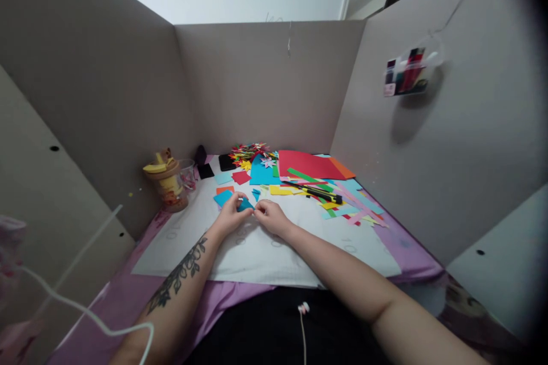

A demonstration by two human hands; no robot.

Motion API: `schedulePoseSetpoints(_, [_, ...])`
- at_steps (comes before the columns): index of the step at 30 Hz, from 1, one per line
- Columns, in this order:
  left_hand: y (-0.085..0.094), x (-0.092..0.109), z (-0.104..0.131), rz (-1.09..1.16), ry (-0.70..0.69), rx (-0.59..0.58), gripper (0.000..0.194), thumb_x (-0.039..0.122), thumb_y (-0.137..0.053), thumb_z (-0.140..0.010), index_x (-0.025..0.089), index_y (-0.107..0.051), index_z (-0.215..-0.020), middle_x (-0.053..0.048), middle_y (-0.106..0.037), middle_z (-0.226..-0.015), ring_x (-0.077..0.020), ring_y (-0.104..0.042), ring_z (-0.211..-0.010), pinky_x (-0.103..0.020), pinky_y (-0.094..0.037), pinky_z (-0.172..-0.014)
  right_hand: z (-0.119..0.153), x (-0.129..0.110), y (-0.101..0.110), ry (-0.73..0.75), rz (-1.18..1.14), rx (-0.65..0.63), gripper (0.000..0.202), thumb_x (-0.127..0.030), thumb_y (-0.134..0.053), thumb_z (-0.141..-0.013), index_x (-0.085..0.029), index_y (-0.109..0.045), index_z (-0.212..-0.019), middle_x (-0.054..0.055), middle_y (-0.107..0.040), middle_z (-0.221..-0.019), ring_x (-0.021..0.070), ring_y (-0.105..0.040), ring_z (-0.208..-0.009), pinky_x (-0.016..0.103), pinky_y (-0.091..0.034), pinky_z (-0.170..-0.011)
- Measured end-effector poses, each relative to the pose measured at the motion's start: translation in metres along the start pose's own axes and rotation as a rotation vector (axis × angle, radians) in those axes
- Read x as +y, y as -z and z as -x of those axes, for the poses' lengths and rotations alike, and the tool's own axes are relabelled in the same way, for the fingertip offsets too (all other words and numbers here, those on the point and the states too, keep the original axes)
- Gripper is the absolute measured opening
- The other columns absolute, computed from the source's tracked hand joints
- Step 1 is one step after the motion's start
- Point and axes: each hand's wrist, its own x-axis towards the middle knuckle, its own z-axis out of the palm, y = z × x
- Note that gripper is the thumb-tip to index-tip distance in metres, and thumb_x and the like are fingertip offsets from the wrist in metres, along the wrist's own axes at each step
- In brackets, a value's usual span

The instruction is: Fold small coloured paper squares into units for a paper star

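Observation:
Between my two hands is a small piece of blue paper, partly hidden by my fingers. My left hand grips it from the left, thumb and fingers closed on it. At its right tip, my right hand pinches the paper with thumb and forefinger. Just beyond my fingers lies a small folded blue paper piece. Flat blue paper lies left of my left hand, beside an orange piece.
Red sheets, colored paper strips and a black-and-yellow utility knife lie right. Folded paper stars are piled at the back. A cup with a yellow lid stands left. Grey panels enclose the table.

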Motion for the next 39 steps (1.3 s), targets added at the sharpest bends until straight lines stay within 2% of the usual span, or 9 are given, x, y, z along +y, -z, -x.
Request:
schedulePoseSetpoints(6, [0.001,0.000,-0.002,-0.014,0.020,0.050,0.028,0.025,-0.062,-0.069,0.018,-0.049,-0.094,0.006,-0.049,-0.065,-0.0083,-0.046,-0.056,-0.019,-0.035,-0.053,0.002,-0.001,0.006,-0.051,-0.039,0.043,0.016,-0.020,-0.052,-0.075,-0.017,-0.052,-0.060,-0.002,-0.052,-0.061,0.0111,-0.048,-0.061,0.022,-0.035,-0.059])
schedulePoseSetpoints(10, [0.002,-0.002,-0.003,-0.142,-0.004,0.055,0.015,0.028,-0.062,-0.070,0.016,-0.055,-0.075,0.004,-0.051,-0.059,-0.0101,-0.047,-0.055,-0.021,-0.036,-0.052,0.003,0.000,0.011,0.017,-0.031,0.057,0.014,-0.020,-0.052,-0.076,-0.017,-0.053,-0.062,-0.001,-0.053,-0.065,0.0121,-0.049,-0.065,0.023,-0.037,-0.062])
schedulePoseSetpoints(12, [0.003,-0.004,-0.003,-0.195,-0.022,0.064,0.014,0.029,-0.061,-0.072,0.016,-0.055,-0.072,0.004,-0.053,-0.057,-0.0109,-0.048,-0.055,-0.022,-0.037,-0.053,0.003,0.001,0.012,0.032,-0.036,0.078,0.013,-0.020,-0.052,-0.077,-0.017,-0.054,-0.064,-0.001,-0.053,-0.066,0.0123,-0.049,-0.066,0.024,-0.037,-0.062])
schedulePoseSetpoints(15, [0.003,-0.005,0.001,-0.306,-0.090,0.046,0.012,0.028,-0.060,-0.074,0.017,-0.058,-0.076,0.002,-0.059,-0.064,-0.0122,-0.053,-0.059,-0.023,-0.040,-0.058,0.004,0.001,0.013,0.024,-0.075,0.093,0.008,-0.021,-0.052,-0.077,-0.018,-0.058,-0.075,0.001,-0.055,-0.075,0.0128,-0.050,-0.070,0.024,-0.040,-0.063])
schedulePoseSetpoints(19, [0.005,-0.003,0.005,-0.470,-0.250,-0.004,0.008,0.025,-0.056,-0.078,0.019,-0.060,-0.081,-0.002,-0.065,-0.081,-0.0152,-0.058,-0.075,-0.026,-0.044,-0.070,0.004,0.001,0.013,0.027,-0.123,0.011,0.019,-0.016,-0.051,-0.076,-0.019,-0.060,-0.092,0.004,-0.055,-0.091,0.0147,-0.052,-0.081,0.024,-0.042,-0.062])
schedulePoseSetpoints(24, [0.005,0.003,0.007,-0.569,-0.358,-0.069,0.014,0.015,-0.046,-0.081,0.019,-0.059,-0.085,-0.005,-0.063,-0.086,-0.0158,-0.057,-0.082,-0.027,-0.044,-0.074,0.003,0.002,0.012,0.089,-0.137,-0.038,0.018,-0.009,-0.048,-0.073,-0.018,-0.059,-0.084,0.005,-0.053,-0.093,0.0170,-0.051,-0.094,0.029,-0.044,-0.075])
schedulePoseSetpoints(29, [0.004,0.001,0.007,-0.577,-0.342,-0.073,0.021,0.008,-0.043,-0.076,0.019,-0.058,-0.083,-0.005,-0.063,-0.085,-0.0156,-0.056,-0.082,-0.027,-0.044,-0.076,0.003,0.003,0.011,0.082,-0.184,-0.053,0.011,-0.011,-0.047,-0.075,-0.018,-0.056,-0.076,0.006,-0.052,-0.097,0.0173,-0.050,-0.097,0.025,-0.044,-0.067])
schedulePoseSetpoints(34, [0.005,-0.005,0.004,-0.550,-0.259,-0.024,0.007,0.017,-0.051,-0.077,0.019,-0.058,-0.079,-0.002,-0.061,-0.077,-0.0145,-0.055,-0.071,-0.026,-0.043,-0.068,0.004,0.003,0.013,0.081,-0.176,-0.059,0.010,-0.012,-0.049,-0.077,-0.018,-0.056,-0.075,0.006,-0.052,-0.098,0.0169,-0.051,-0.097,0.025,-0.044,-0.067])
schedulePoseSetpoints(39, [0.001,-0.005,0.003,-0.511,-0.167,-0.022,0.004,0.021,-0.054,-0.075,0.018,-0.056,-0.076,0.001,-0.057,-0.068,-0.0123,-0.051,-0.062,-0.023,-0.039,-0.059,0.003,0.003,0.014,0.122,-0.145,-0.029,0.013,-0.009,-0.050,-0.076,-0.019,-0.059,-0.075,0.004,-0.054,-0.092,0.0159,-0.052,-0.093,0.031,-0.042,-0.082])
